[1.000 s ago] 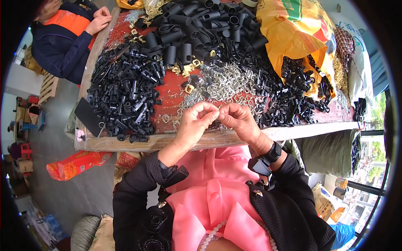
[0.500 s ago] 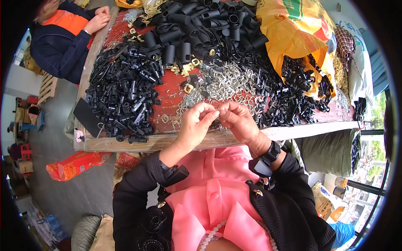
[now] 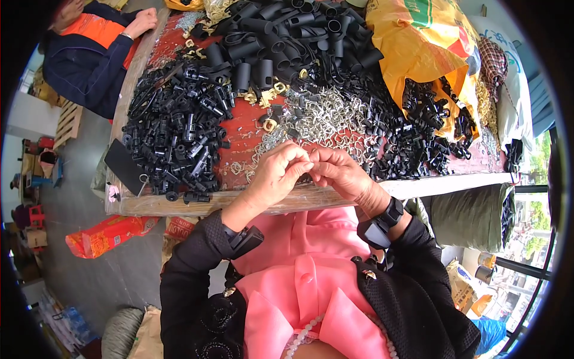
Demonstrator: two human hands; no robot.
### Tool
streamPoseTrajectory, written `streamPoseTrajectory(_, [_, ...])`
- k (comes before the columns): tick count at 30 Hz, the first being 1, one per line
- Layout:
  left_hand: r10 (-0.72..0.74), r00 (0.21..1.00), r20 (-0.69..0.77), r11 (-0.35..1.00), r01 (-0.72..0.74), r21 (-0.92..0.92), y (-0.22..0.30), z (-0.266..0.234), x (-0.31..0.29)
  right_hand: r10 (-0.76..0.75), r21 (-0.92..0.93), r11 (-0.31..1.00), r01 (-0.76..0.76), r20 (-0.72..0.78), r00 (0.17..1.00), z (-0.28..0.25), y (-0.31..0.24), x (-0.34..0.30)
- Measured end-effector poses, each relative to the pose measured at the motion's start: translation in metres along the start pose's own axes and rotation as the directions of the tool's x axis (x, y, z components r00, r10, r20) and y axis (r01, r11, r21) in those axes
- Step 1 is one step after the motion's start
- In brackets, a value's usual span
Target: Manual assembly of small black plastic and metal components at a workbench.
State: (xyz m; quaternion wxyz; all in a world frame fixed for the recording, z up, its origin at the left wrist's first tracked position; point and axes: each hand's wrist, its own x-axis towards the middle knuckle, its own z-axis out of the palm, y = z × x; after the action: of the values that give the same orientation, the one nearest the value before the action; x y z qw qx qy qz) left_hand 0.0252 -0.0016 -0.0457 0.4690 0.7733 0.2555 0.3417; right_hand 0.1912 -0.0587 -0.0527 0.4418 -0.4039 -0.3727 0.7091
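Fingers [image 3: 297, 154] of the left hand [image 3: 276, 175] and the right hand [image 3: 345, 176] meet near the front edge of the red-topped table [image 3: 236, 134], at the centre of an imagined clock face. On each hand, thumb and forefinger are pinched together; whether a small piece sits between the tips, I cannot tell from where I stand. Silvery hook-shaped metal pieces [image 3: 332, 116] lie loose just beyond, at twelve to one o'clock. Black cylindrical fittings [image 3: 179, 131] are heaped between nine and ten, black tubes [image 3: 278, 45] farther off toward twelve, small black parts [image 3: 391, 140] between two and three. A yellow sack [image 3: 418, 42] stands between one and two; well apart, toward ten, is a dark-sleeved co-worker [image 3: 84, 72].
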Motion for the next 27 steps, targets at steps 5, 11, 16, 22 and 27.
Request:
streamPoseTrajectory(5, [0.25, 0.968, -0.038, 0.94, -0.233, 0.251, 0.007, 0.005, -0.002, 0.026, 0.201, 0.98, -0.003, -0.109, 0.994, 0.001, 0.003, 0.003])
streamPoseTrajectory(11, [-0.404, 0.914, 0.027, 0.791, 0.364, -0.491, -0.005, 0.002, -0.001, -0.343, -0.858, 0.513, 0.035, -0.168, 0.924, -0.004, 0.006, 0.001])
streamPoseTrajectory(16, [-0.62, 0.745, 0.245, 0.331, 0.532, -0.78, -0.011, 0.001, -0.003, -0.423, -0.925, 0.359, 0.125, -0.042, 0.905, -0.005, -0.003, -0.001])
streamPoseTrajectory(22, [-0.589, 0.708, 0.389, 0.184, 0.586, -0.789, -0.006, 0.004, -0.009, -0.46, -0.856, 0.403, 0.324, 0.117, 0.88, 0.016, -0.012, -0.006])
streamPoseTrajectory(27, [-0.563, 0.707, 0.428, 0.11, 0.577, -0.809, -0.002, 0.008, -0.012, -0.567, -0.852, 0.343, 0.395, 0.147, 0.81, 0.019, -0.01, -0.011])
